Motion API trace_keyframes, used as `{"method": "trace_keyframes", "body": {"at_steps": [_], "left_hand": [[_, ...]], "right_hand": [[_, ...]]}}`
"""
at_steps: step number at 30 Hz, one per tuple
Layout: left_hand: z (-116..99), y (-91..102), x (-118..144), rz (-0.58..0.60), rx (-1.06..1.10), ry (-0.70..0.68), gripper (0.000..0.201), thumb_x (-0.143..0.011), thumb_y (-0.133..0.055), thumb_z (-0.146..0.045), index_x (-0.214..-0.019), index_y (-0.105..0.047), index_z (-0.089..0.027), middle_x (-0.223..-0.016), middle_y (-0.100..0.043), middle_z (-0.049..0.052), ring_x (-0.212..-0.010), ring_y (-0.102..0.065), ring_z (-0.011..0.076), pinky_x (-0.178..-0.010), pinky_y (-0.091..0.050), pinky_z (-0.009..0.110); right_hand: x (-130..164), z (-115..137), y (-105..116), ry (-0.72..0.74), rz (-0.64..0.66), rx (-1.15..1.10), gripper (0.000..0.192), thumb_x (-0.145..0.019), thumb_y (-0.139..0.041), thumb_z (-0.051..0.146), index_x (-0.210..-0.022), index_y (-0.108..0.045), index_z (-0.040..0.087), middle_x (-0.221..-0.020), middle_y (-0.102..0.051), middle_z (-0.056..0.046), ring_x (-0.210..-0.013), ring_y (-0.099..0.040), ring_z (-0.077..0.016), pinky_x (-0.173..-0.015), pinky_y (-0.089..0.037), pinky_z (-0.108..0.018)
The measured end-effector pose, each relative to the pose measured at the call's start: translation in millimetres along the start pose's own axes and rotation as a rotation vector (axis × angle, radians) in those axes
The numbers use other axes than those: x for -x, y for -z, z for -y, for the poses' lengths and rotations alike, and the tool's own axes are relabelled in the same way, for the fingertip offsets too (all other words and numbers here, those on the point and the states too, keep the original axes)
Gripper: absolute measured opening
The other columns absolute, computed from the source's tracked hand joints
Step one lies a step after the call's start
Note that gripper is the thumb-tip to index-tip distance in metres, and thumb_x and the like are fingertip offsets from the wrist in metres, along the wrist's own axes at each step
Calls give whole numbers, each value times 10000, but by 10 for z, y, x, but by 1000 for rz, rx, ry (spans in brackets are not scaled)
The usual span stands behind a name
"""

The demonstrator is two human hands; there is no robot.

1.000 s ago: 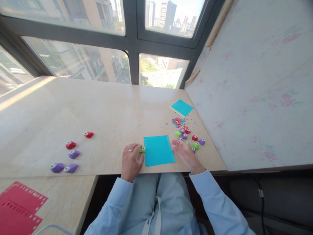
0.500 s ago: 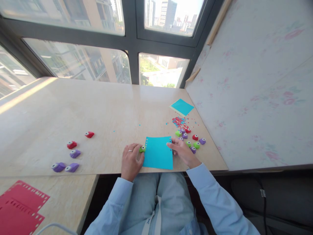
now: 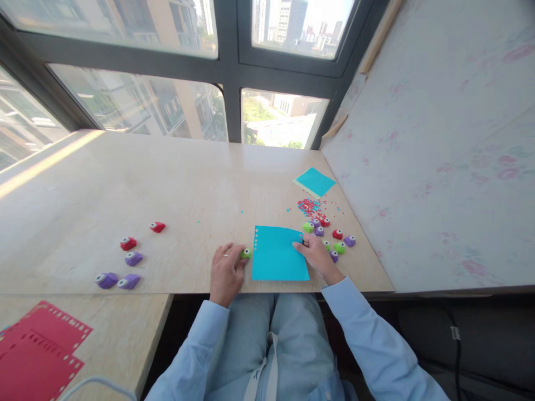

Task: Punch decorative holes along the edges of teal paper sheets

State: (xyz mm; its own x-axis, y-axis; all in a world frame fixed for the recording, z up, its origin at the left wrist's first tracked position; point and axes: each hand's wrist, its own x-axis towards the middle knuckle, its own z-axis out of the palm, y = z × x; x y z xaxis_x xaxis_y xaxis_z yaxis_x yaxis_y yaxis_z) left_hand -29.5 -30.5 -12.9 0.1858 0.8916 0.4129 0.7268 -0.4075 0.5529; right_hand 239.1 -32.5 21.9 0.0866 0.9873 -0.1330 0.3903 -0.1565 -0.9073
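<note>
A blue sheet of paper (image 3: 278, 255) is held at its right edge by my right hand (image 3: 320, 257), thumb on top. Small punched holes run down its left edge, and a few show at the upper right. My left hand (image 3: 227, 273), with a ring on one finger, grips a small green craft punch (image 3: 246, 253) with a white-and-black button. The punch sits just left of the paper, with a narrow gap between them. The fingers of my right hand under the sheet are partly hidden.
Several red, purple and green punches (image 3: 339, 248) lie on the right of the table, near a heap of confetti (image 3: 310, 208) and blue paper squares (image 3: 315, 182). More punches (image 3: 134, 258) lie left. Punched red sheets (image 3: 50, 328) rest on the lower surface. A wall (image 3: 451, 167) bounds the right.
The blue paper has shifted right and slightly away from me, so its left edge has come away from the green punch. My left hand keeps its grip on the punch.
</note>
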Motion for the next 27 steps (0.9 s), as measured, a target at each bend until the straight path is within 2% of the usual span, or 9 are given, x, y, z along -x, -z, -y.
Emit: {"method": "trace_keyframes", "body": {"at_steps": [7,12,16,23,27], "left_hand": [[69,3,21,0,98,23,265,-849,-561,-199,-1090,-654,-257,-1117,-700,61,-1163,-587,250,-1103,-351,519],[66,22,12,5,131,43,263,-847,-554,-200,-1088,-652,-243,-1124,-706,62,-1166,-594,249,-1100,-353,530],[69,27,10,9,143,52,242,-848,-566,-215,-1073,-653,-230,-1126,-709,66,-1174,-592,249,-1104,-345,530],[72,45,20,21,169,30,236,-858,-572,-242,-1080,-650,-224,-1124,-714,62,-1173,-597,242,-1114,-327,528],[69,43,21,20,153,27,243,-859,-573,-240,-1087,-658,-231,-1134,-709,61,-1170,-596,238,-1113,-332,521]], "right_hand": [[-47,1,-79,-17,8,-4,268,-774,-598,431,-839,-667,181,-686,-658,-11,-661,-566,-193,-585,-435,-289],[-59,52,-45,-1,-25,43,247,-755,-591,423,-658,-555,199,-606,-549,29,-567,-453,-146,-534,-337,-271],[-45,60,-24,4,-13,43,277,-753,-583,440,-628,-498,208,-564,-466,49,-540,-385,-129,-518,-282,-267],[-62,5,-88,6,15,16,239,-766,-586,423,-721,-611,190,-637,-580,15,-609,-481,-163,-554,-352,-273],[-82,1,-103,7,28,14,250,-768,-582,429,-738,-626,184,-637,-587,14,-606,-488,-165,-550,-360,-277]]}}
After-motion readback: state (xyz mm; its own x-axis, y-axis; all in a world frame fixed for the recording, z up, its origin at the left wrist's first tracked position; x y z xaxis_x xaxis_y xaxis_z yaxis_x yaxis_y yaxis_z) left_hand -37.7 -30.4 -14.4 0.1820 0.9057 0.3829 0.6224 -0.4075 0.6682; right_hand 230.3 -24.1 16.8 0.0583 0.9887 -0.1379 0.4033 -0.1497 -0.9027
